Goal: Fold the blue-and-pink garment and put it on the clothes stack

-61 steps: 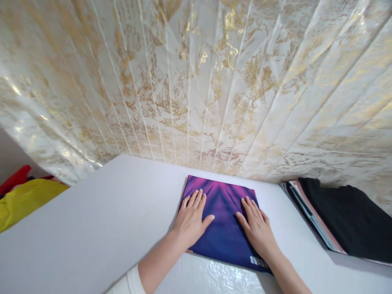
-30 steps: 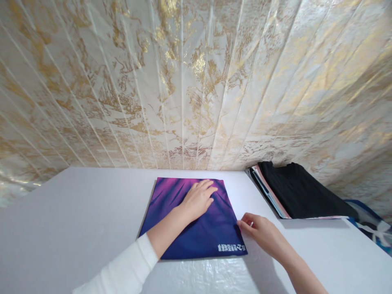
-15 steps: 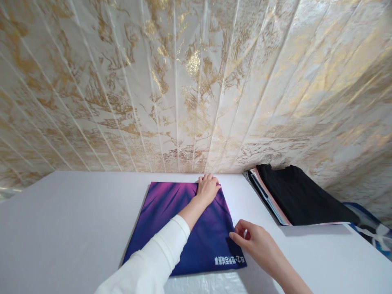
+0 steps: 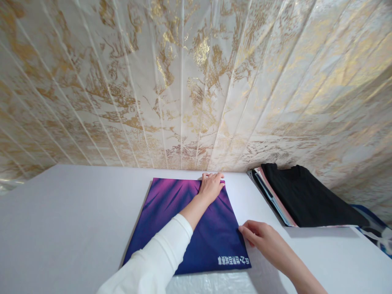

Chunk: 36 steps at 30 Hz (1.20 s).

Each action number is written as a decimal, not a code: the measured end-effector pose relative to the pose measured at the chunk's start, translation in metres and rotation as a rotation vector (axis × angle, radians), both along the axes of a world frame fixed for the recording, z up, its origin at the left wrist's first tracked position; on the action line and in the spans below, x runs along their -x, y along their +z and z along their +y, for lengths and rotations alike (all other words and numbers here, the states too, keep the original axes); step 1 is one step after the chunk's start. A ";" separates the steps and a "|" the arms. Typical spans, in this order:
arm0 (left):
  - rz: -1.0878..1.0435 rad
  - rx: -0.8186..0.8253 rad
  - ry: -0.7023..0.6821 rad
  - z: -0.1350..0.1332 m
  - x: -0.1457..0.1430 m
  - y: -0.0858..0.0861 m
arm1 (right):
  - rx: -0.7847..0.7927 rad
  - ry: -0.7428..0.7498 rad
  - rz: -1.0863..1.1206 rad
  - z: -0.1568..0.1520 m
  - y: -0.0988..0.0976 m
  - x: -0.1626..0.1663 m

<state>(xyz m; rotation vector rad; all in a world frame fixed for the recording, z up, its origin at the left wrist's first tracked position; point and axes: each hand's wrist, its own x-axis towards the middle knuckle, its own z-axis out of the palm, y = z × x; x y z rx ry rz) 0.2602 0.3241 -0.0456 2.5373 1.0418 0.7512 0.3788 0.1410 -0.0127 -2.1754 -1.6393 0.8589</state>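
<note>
A folded shirt [image 4: 171, 220], fading from purple to dark blue, lies flat on the white table. White printed characters [image 4: 233, 260] run along its near right corner, upside down to me. My left hand [image 4: 212, 187], in a white sleeve, reaches across it with the fingers curled over the far edge near the far right corner. At the right edge, my right hand [image 4: 260, 237] is closed, its thumb and forefinger pinching the cloth's border. Part of the shirt's left side is hidden under my left forearm.
To the right is a stack of folded clothes [image 4: 283, 208] topped by a black T-shirt [image 4: 309, 200]. Behind it, a blue and white item [image 4: 378, 232] shows at the table's edge. Clear plastic [image 4: 211, 283] lies before the shirt. A gold-patterned curtain [image 4: 183, 90] hangs behind the table [image 4: 70, 228].
My right hand has shifted slightly up along the shirt's right edge, and its thumb and forefinger have closed on the border. My left hand stays at the far edge. The view has moved slightly.
</note>
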 end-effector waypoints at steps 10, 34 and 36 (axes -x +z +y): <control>-0.081 0.008 0.032 0.004 0.004 0.005 | -0.162 0.015 0.085 -0.002 0.017 0.034; 0.178 -0.086 -0.038 -0.017 0.001 0.011 | 0.014 0.022 -0.197 0.006 0.000 0.007; 0.211 -0.093 -0.037 -0.015 0.001 0.008 | 0.000 -0.002 -0.264 0.004 0.001 0.009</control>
